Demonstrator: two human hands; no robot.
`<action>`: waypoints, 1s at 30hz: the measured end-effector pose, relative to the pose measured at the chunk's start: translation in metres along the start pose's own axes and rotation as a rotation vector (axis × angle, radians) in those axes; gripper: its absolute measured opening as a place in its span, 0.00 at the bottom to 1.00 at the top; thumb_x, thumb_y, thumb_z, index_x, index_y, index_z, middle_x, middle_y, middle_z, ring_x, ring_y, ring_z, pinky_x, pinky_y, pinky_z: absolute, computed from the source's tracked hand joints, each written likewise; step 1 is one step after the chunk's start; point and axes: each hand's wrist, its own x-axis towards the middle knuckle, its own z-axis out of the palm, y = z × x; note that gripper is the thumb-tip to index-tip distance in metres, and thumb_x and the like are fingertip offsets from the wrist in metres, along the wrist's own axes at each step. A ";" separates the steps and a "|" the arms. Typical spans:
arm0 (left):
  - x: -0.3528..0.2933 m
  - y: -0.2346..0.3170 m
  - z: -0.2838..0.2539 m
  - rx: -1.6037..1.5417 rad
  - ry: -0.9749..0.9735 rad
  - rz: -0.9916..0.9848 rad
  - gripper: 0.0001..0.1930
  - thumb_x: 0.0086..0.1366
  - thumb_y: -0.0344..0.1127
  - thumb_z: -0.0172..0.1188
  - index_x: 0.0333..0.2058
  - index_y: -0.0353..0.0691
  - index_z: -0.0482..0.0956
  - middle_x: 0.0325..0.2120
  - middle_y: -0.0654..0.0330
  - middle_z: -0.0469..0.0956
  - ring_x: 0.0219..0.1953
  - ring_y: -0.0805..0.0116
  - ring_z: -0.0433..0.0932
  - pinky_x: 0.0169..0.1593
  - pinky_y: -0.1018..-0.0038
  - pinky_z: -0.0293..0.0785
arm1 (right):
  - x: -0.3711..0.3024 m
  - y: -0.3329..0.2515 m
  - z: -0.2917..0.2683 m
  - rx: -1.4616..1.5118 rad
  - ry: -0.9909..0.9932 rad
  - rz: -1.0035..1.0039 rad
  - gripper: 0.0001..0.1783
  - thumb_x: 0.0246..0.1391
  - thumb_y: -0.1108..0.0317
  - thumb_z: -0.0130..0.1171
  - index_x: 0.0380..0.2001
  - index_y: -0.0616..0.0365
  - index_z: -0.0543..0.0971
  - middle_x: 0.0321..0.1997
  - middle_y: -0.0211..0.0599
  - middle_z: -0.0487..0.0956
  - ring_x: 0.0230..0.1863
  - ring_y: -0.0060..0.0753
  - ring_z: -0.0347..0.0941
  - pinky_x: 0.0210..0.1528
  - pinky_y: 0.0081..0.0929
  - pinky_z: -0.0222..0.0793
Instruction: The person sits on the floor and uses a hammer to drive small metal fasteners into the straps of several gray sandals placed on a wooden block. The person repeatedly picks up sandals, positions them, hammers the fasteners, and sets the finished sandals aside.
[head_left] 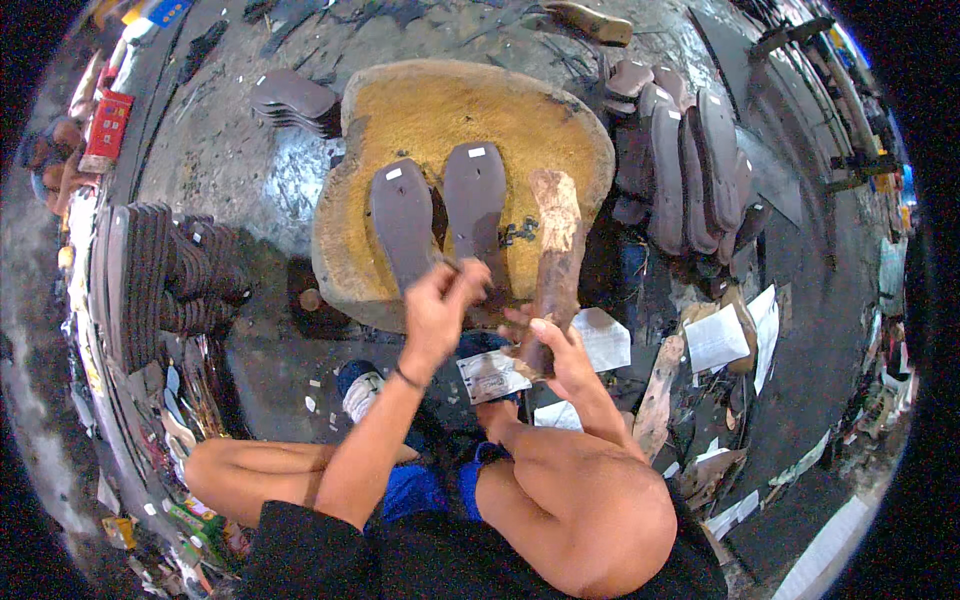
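Note:
Two dark brown shoe soles lie side by side on the wooden block: the left sole (402, 215) and the right sole (475, 195), each with a small white label and a hole at its far end. Over the near end of the left sole, my left hand (437, 312) is closed in a pinch; a bit of something thin and dark shows at its fingers, too blurred to name. My right hand (568, 362) grips the lower end of a wooden club (556, 255), whose far end is worn pale and reaches over the block's right side.
The round wooden block (400, 100) stands before my legs. Stacked soles lie around it: a left stack (135, 285), a far-left stack (293, 98) and a right pile (680, 170). Paper sheets (718, 338) and scraps litter the floor. A tan sole-shaped piece (590, 22) lies at the far edge.

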 end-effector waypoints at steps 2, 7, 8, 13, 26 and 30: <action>-0.037 -0.026 0.019 -0.104 -0.053 0.050 0.11 0.67 0.35 0.60 0.39 0.32 0.81 0.34 0.58 0.83 0.34 0.76 0.78 0.39 0.77 0.77 | 0.006 0.019 0.011 -0.018 0.132 -0.050 0.18 0.54 0.60 0.65 0.42 0.59 0.74 0.32 0.31 0.77 0.31 0.27 0.74 0.31 0.30 0.74; 0.012 -0.038 -0.008 -0.366 0.157 0.023 0.11 0.71 0.35 0.54 0.46 0.33 0.72 0.39 0.57 0.81 0.41 0.71 0.80 0.40 0.74 0.80 | -0.005 0.019 0.005 -0.216 0.157 -0.059 0.16 0.55 0.64 0.64 0.41 0.62 0.74 0.35 0.38 0.79 0.35 0.29 0.77 0.36 0.28 0.75; 0.027 -0.037 -0.016 -0.346 0.153 0.029 0.11 0.71 0.35 0.54 0.45 0.34 0.73 0.39 0.57 0.81 0.40 0.70 0.81 0.40 0.74 0.80 | -0.010 0.016 0.006 -0.256 0.154 -0.077 0.15 0.55 0.65 0.64 0.40 0.62 0.74 0.34 0.38 0.79 0.34 0.29 0.77 0.36 0.28 0.75; 0.056 -0.044 -0.018 -0.125 0.102 0.045 0.10 0.70 0.37 0.55 0.44 0.37 0.73 0.37 0.56 0.82 0.39 0.70 0.81 0.41 0.74 0.80 | -0.028 0.003 0.013 -0.387 0.144 -0.213 0.15 0.54 0.65 0.63 0.39 0.63 0.73 0.29 0.37 0.79 0.30 0.28 0.77 0.35 0.27 0.74; 0.037 -0.052 -0.021 0.458 0.217 0.434 0.10 0.61 0.37 0.65 0.37 0.37 0.81 0.27 0.50 0.81 0.28 0.57 0.82 0.31 0.67 0.76 | -0.035 -0.091 0.040 -0.589 -0.353 -1.103 0.26 0.54 0.55 0.63 0.47 0.64 0.72 0.40 0.48 0.77 0.42 0.43 0.75 0.41 0.34 0.72; 0.042 -0.089 -0.025 0.520 0.064 0.443 0.06 0.60 0.32 0.64 0.34 0.37 0.80 0.31 0.48 0.81 0.33 0.46 0.80 0.34 0.59 0.77 | -0.021 -0.017 0.001 -0.693 -0.206 -0.125 0.17 0.52 0.65 0.65 0.43 0.57 0.74 0.24 0.30 0.76 0.23 0.23 0.71 0.24 0.24 0.68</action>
